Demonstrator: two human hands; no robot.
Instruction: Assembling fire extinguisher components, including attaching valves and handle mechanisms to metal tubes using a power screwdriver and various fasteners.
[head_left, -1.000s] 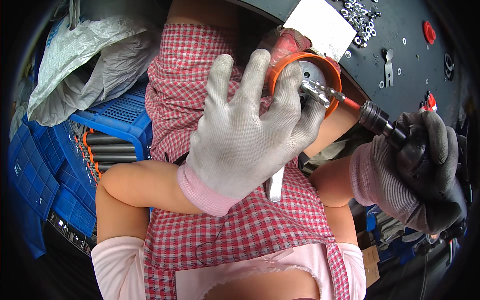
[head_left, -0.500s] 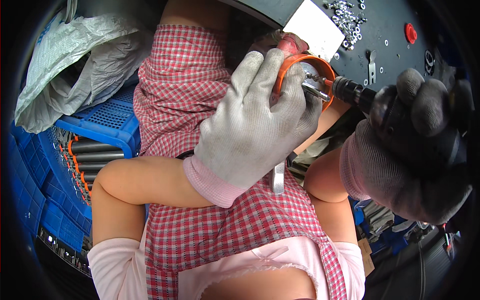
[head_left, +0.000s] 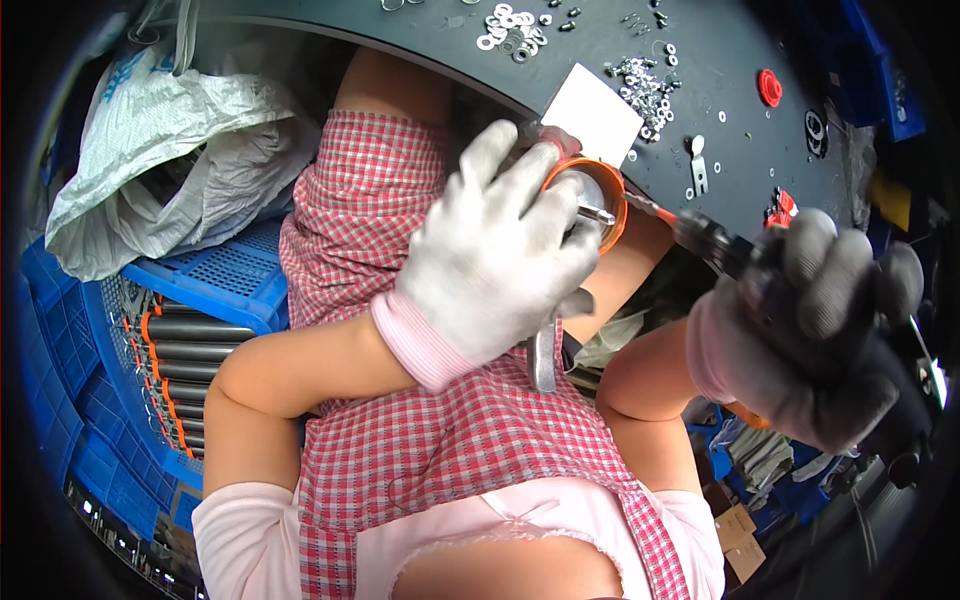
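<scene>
My left hand [head_left: 500,255], in a grey-white glove with a pink cuff, is closed round a round part with an orange rim [head_left: 622,205]. A shiny metal piece [head_left: 596,214] sits inside the rim. Beyond my fingertips a reddish piece [head_left: 562,140] shows beside that part. A flat silver lever [head_left: 542,360] sticks out below my left hand. My right hand [head_left: 815,320], gloved too, grips a dark power screwdriver [head_left: 712,242]. Its thin bit [head_left: 648,206] points left at the orange rim, apart from the metal piece. The driver's body is partly hidden by my fingers and dark shadow.
A dark worktable [head_left: 720,60] carries washers [head_left: 512,32], a pile of small screws [head_left: 645,92], a red cap [head_left: 769,87], a metal clip [head_left: 698,165] and a white block [head_left: 592,115]. At left, a blue crate [head_left: 225,275] holds black orange-ended tubes [head_left: 200,330] beside a white sack [head_left: 180,160].
The screwdriver's bit has drawn back to the right, out of the orange-rimmed part. My left hand still holds the part. The view has shifted, showing more of the table.
</scene>
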